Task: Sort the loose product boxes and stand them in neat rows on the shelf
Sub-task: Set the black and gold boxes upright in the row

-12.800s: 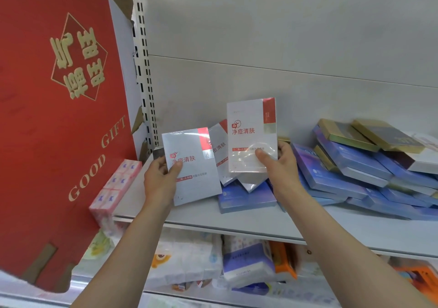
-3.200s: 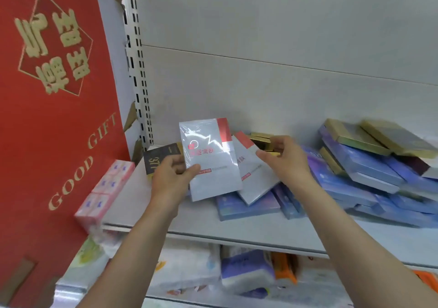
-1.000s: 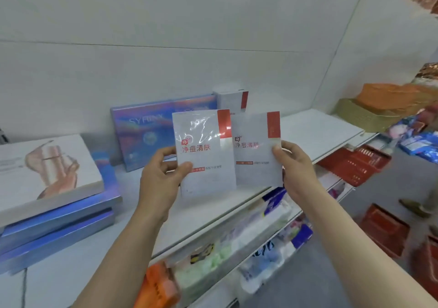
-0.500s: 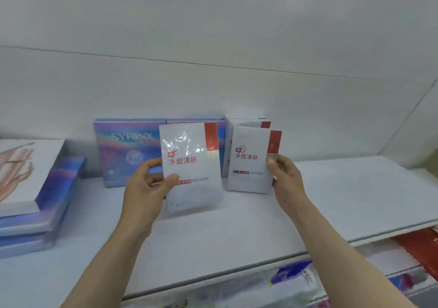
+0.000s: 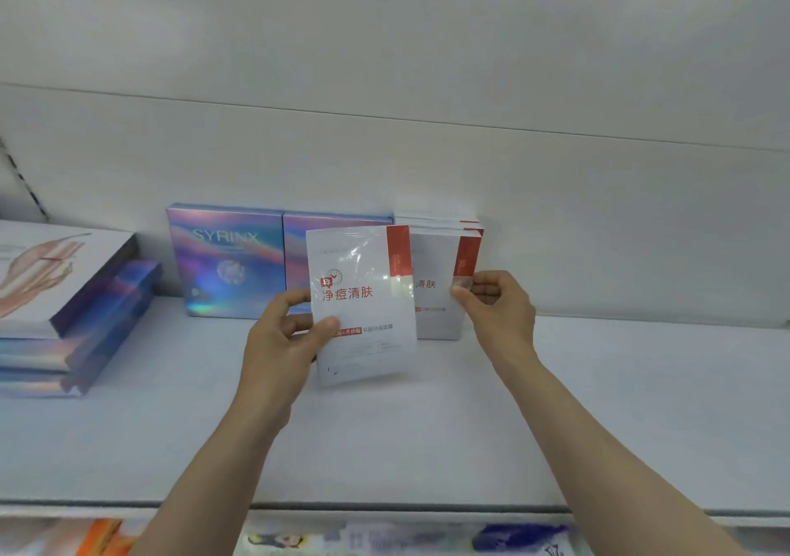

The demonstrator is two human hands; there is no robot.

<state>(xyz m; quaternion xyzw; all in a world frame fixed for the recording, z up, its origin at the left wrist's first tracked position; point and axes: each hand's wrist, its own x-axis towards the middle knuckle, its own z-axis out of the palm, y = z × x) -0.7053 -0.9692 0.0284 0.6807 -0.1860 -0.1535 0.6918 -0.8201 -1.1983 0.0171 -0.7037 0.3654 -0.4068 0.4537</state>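
Product boxes, white with a red corner band: one is held in each hand. Left hand grips a film-wrapped white box by its lower left edge, thumb across the front face, fingers curled behind. This box is held clear of the shelf, slightly tilted, glare on the wrap.

Right hand pinches the right edge of a second white box between thumb and curled fingers. This second box stands upright, its bottom edge at the shelf surface, its left part hidden behind the box in the left hand. Contact with the shelf looks likely but is not certain from this angle.

Directly behind the second box: a short row of matching white boxes, standing upright against the back wall; only their top edges and red corners show.

Left of that row, two iridescent blue boxes stand upright, side by side, against the wall; the left one reads SYRINX, the right one is partly covered by the held box.

Far left: a flat stack of holographic boxes, with a pale box bearing a pink figure print on top.

Below the shelf lip, colourful packs, blurred.
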